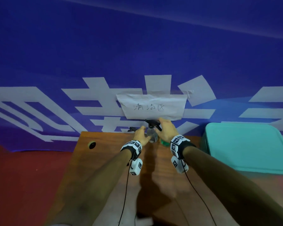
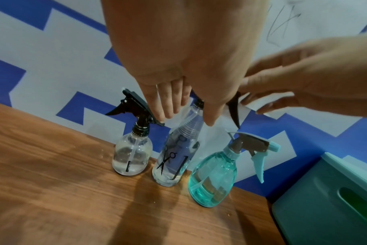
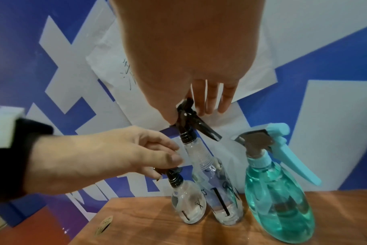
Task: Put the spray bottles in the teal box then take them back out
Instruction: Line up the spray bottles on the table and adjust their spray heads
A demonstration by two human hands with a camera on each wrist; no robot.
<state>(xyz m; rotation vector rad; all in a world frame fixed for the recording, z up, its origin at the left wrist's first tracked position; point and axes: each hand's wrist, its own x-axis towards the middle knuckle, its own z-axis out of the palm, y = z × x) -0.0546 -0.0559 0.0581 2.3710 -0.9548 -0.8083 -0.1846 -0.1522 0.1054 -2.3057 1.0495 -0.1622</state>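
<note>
on wall, sign (image 1: 151,107) reads 清洁区

A staged recording corner rather than a lived-in room: a small wooden desk (image 1: 104,168) stands against a blue printed banner (image 1: 137,46) with large white characters, a handwritten paper sign (image 1: 151,106) taped on it, above red floor (image 1: 23,176).

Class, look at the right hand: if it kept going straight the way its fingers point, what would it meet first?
Most likely the black trigger head of the tall clear bottle; the right hand looks almost on it.
</note>
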